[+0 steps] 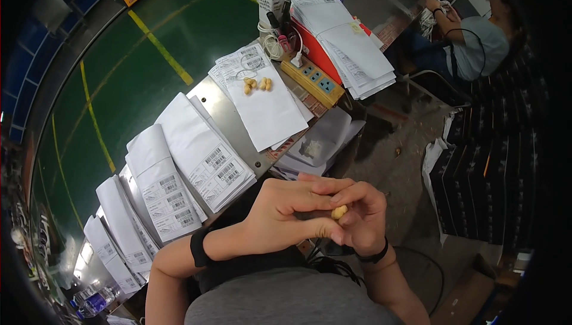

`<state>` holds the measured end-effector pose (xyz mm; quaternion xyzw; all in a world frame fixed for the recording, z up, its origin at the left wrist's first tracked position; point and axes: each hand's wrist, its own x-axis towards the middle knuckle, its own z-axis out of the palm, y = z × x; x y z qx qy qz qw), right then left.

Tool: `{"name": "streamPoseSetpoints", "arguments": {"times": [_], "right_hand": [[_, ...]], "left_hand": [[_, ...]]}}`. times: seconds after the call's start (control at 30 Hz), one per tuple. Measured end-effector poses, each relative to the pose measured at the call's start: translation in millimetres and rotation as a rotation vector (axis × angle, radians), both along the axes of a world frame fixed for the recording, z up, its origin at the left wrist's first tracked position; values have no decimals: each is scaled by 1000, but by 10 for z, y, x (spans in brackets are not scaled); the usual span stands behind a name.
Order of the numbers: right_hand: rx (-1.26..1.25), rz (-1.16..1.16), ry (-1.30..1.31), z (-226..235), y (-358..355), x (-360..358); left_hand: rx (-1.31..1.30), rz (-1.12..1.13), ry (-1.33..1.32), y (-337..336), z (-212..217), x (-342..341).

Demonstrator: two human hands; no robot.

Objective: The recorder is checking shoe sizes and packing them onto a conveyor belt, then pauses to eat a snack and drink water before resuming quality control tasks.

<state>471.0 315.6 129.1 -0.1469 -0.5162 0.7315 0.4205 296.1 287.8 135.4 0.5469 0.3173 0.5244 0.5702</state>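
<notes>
Peanut (339, 211) pinched between left hand (286, 211) and right hand (363, 220), below table edge (262, 167).

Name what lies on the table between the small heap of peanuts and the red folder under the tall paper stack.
In the head view, a yellow power strip lies between the peanuts and the red folder, on the table.

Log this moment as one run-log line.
left hand: holding small tan peanut | right hand: pinching same peanut | grip: both shut | metal table: loose peanuts on white paper sheet
</notes>
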Motion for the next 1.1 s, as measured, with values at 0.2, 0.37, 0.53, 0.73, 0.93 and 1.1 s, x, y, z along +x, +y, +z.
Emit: {"name": "streamPoseSetpoints", "arguments": {"times": [0.2,0.37,0.53,0.73,0.93,1.1], "right_hand": [[153,-126,48,59,-130,-25],[25,-169,125,-99,-214,-60],[-40,-308,68,-190,-217,-70],[-187,-415,68,-491,-56,-83],[-174,-346,-46,-445,68,35],[-12,-524,-237,-310,18,4]], "left_hand": [[71,136,271,-208,215,123],[63,184,140,-169,115,213],[-1,212,87,-96,1,294],[-337,109,46,163,-360,345],[-346,56,-203,225,-500,332],[-340,86,-166,165,-393,426]]}}
